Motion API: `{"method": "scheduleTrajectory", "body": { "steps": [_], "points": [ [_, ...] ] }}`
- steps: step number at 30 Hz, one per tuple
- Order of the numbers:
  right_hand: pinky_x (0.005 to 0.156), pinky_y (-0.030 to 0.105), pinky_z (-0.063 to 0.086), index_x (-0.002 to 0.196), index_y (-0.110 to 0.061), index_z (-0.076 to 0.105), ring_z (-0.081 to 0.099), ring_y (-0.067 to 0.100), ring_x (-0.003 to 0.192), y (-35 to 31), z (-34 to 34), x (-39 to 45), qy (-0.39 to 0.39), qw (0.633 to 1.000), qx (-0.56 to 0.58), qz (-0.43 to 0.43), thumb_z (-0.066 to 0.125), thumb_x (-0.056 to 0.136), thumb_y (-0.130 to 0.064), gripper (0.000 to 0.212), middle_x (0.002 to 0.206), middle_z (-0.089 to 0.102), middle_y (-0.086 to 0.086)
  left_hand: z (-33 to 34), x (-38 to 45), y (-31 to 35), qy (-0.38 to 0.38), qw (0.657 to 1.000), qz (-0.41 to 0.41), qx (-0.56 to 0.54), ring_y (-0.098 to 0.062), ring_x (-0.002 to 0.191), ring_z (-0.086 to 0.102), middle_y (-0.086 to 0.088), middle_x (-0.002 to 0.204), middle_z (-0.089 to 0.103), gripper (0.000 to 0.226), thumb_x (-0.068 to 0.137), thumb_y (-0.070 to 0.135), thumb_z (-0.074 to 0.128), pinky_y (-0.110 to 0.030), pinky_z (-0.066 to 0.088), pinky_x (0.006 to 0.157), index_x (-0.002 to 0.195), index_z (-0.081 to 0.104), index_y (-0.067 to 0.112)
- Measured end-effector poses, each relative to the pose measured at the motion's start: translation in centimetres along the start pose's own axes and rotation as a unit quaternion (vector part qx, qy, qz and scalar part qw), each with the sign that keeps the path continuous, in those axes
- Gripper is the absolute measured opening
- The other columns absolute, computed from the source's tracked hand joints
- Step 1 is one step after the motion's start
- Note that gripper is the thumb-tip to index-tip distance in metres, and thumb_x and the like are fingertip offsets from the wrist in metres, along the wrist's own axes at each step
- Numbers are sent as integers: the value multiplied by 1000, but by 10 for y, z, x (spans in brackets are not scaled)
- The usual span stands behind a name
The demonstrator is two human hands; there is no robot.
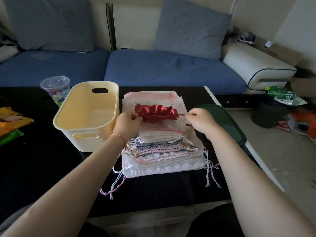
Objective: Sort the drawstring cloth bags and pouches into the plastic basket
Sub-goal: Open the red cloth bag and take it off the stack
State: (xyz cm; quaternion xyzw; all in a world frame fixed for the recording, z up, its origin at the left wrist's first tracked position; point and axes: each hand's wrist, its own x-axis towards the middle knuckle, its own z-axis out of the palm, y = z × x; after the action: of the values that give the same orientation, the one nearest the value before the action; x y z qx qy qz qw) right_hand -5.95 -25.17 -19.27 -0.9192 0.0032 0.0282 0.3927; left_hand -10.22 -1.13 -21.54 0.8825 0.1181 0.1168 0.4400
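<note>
Forearms: both bare, entering from the bottom corners of the frame and converging on centre; a thin coloured string bracelet [119, 136] sits on the left wrist.
Left hand [127, 123]: centre frame, fingers curled, pinching the left end of the red pouch at its drawstring.
Right hand [199, 120]: right of centre, fingers curled, pinching the thin cord that comes out of the pouch's right end; cord looks taut.
Red pouch [154, 112]: dark red cloth, gathered and ruched along its top edge, held between the two hands just above the stack, centre frame.
Stack of bags [162, 151]: flat drawstring bags fanned like shingles below the pouch, white, pink and dark-striped; the lowest, largest one is white. Cords trail off both lower corners onto the tabletop.
Cords, lower left [113, 188]: white and pink, knotted ends.
Cords, lower right [211, 175]: white, frayed tips.
Plastic basket [85, 124]: cream-yellow, oval, with cut-out handles, left of centre, just beside the stack and the left hand; no cloth visible inside.
Tabletop [42, 159]: black, glossy.
Lidded cup [57, 90]: clear plastic, printed sleeve, behind the basket's far left corner.
Snack packets [12, 122]: orange and green, left edge of frame.
Green pad [229, 122]: dark green, at the tabletop's right edge, partly under the right forearm.
Sofa [162, 67]: blue seat, grey cushions, across the top of frame.
</note>
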Motion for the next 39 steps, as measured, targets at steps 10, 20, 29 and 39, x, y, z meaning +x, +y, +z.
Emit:
{"method": "scheduleTrajectory", "body": {
  "steps": [10, 20, 29, 39],
  "points": [
    [90, 36, 53, 75, -10, 46, 62, 20, 80, -3, -8, 2, 44, 744, 635, 201, 57, 98, -18, 27, 64, 59, 8, 1, -3, -3, -99, 988, -98, -65, -21, 68, 51, -2, 73, 58, 49, 76, 60, 50, -32, 40, 67, 84, 58, 13],
    [41, 21, 29, 71, -15, 40, 27, 10, 39, 1, -7, 6, 32, 702, 683, 200, 49, 101, -16, 31, 50, 29, -4, 11, -2, -21, -41, 999, -18, 27, -23, 71, 57, -7, 90, 61, 21, 90, 23, 64, -30, 46, 58, 101, 46, 21],
    [59, 31, 38, 96, -15, 48, 52, 15, 73, 2, -12, -2, 14, 999, -42, -13, 52, 93, -23, 10, 85, 55, 1, 3, -4, -15, -48, 978, 24, 201, -29, 69, 53, -8, 77, 58, 17, 93, 23, 47, -29, 42, 59, 85, 55, 11],
    [65, 32, 44, 92, -24, 50, 57, 18, 86, -6, -3, -8, -98, 971, -207, -65, 61, 87, -25, 12, 93, 57, -3, -4, -8, -3, -111, 985, 26, 133, -17, 48, 31, -1, 49, 31, 58, 87, 49, 61, -27, 27, 51, 49, 33, 15]
  ]
}}
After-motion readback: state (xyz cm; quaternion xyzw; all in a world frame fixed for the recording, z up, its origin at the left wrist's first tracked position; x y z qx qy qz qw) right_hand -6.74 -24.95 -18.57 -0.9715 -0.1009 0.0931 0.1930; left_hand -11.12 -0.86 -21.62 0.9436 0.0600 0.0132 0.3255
